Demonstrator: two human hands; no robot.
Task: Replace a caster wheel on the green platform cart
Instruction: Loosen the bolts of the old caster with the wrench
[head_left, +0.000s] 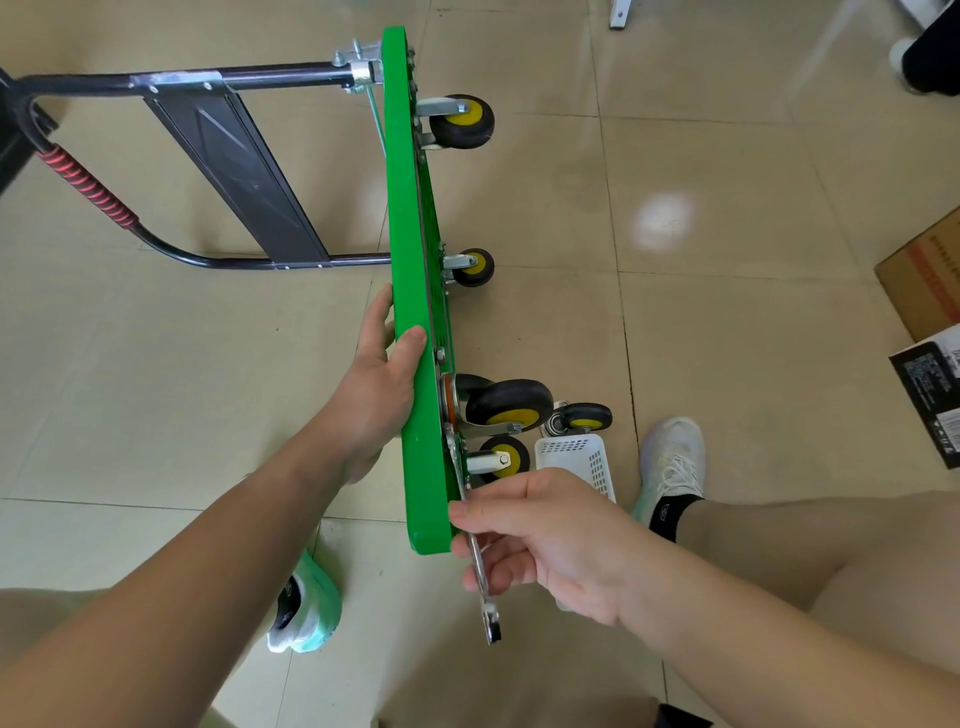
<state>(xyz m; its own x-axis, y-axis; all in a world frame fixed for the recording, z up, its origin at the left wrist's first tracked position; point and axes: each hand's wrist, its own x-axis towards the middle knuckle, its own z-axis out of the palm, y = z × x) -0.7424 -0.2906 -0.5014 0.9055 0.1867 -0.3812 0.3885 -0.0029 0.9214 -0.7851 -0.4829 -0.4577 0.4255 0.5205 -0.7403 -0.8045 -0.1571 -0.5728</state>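
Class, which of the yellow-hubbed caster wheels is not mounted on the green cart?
The small caster lying loose on the floor beside the white basket. The other four all stick out from the underside of the green cart.

Left hand (382, 384) grips the upended green cart (410, 249); right hand (540, 540) holds a wrench (480, 587) beside its caster (511, 405).

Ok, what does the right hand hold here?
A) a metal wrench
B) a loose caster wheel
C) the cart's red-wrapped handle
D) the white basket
A: the right hand grips a metal wrench whose far end reaches the mount of the near caster on the green cart, which the left hand steadies.
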